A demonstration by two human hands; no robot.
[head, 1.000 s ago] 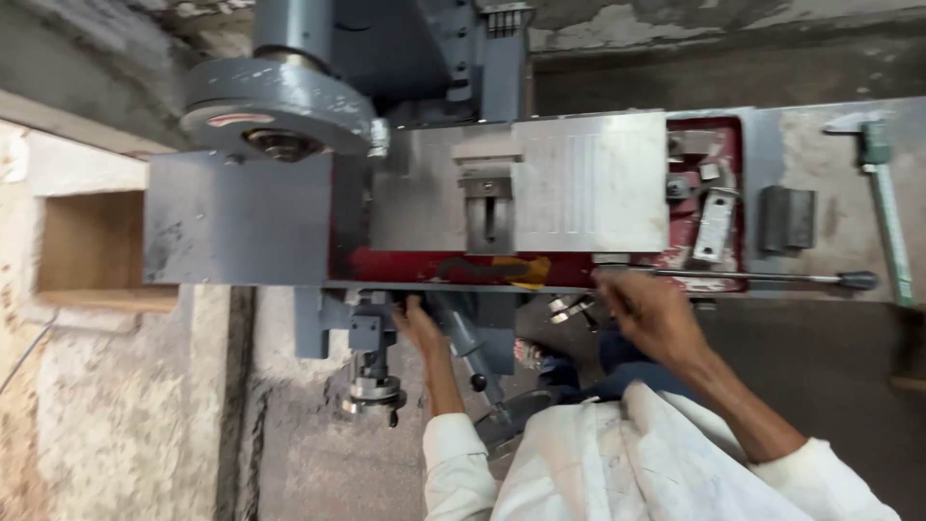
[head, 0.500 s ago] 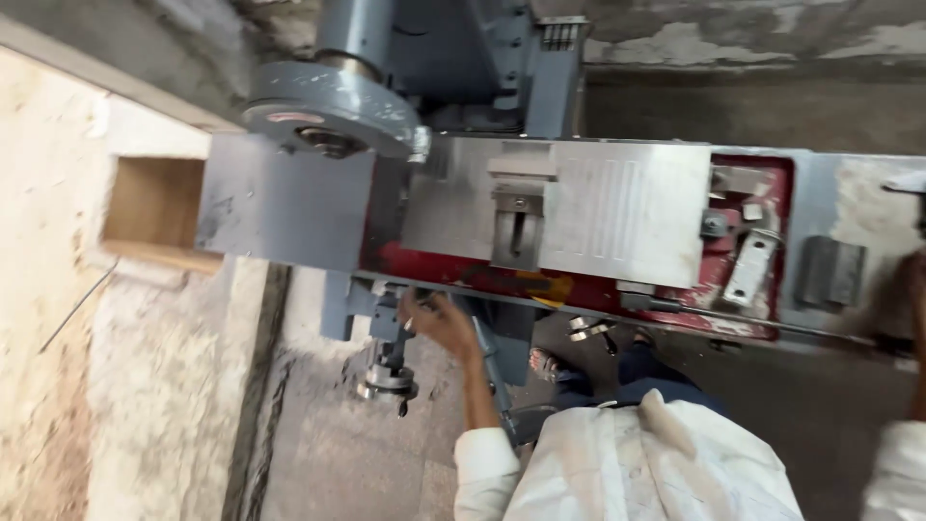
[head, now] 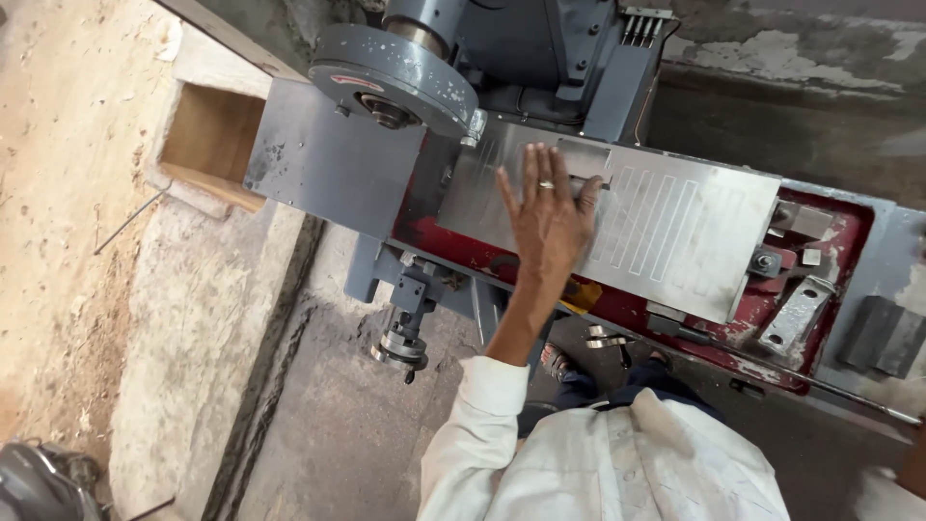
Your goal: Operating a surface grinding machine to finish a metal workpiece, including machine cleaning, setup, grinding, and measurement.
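Contact is made by the left hand (head: 548, 217), fingers spread flat, on the grooved rectangular steel plate (head: 666, 227) beneath it. Plate is judged heavy, rigid and smooth; its long edges are judged the best hold. Right hand is not seen.

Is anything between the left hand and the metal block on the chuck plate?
Nothing visible. The left hand lies flat on the ribbed chuck plate, fingers spread, with the small metal block right at its fingertips.

A silver striped plate (head: 675, 222) sits on a red machine bed (head: 849, 241), below a grey wheel guard (head: 395, 72).
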